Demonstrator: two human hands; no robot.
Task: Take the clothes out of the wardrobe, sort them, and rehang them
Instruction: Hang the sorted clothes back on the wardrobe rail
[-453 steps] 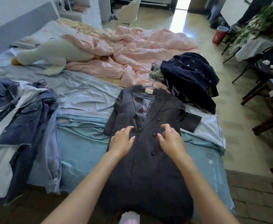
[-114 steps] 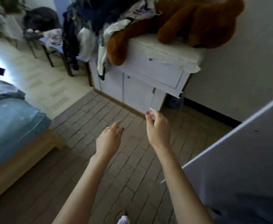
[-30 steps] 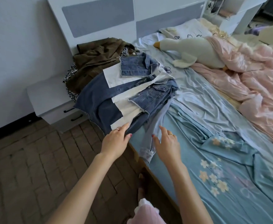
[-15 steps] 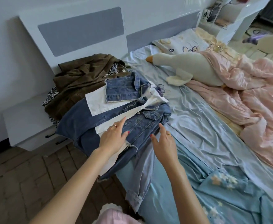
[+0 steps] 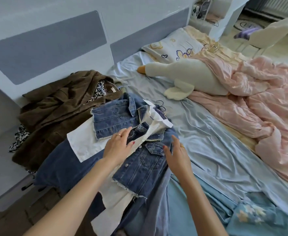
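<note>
A: What lies at the far left of the frame?

B: A bedside cabinet (image 5: 7,167) against the wall, and above it the headboard (image 5: 54,53) running across the upper left. A brown coat (image 5: 54,120) is heaped at the left edge of the bed, with a spotted garment (image 5: 19,137) showing from under it.

A: And the denim?

B: Just right of the coat, at centre left, lies a denim jacket (image 5: 136,160) with white panels, spread front up over the bed's edge. Its collar points toward the upper middle of the frame, where a hanger hook (image 5: 162,106) pokes out.

A: Where are the hands against it?

B: The left hand (image 5: 118,147) rests on the jacket's middle, fingers straight and slightly spread, thumb out, over the white strip and the button line. That grip is wide; it holds nothing. The right hand (image 5: 177,155) is just right of it, at the jacket's right edge beside the chest pocket, fingers extended and loose. Also a wide grip, and I cannot tell whether the fingertips touch the cloth. So the jacket lies under the left palm and to the left of the right one.

A: Further right?

B: Pale blue sheet (image 5: 208,142) across the centre, a white goose toy (image 5: 191,74) in the upper middle, a pillow (image 5: 173,46) above it, and a crumpled pink quilt (image 5: 259,103) filling the right.
</note>
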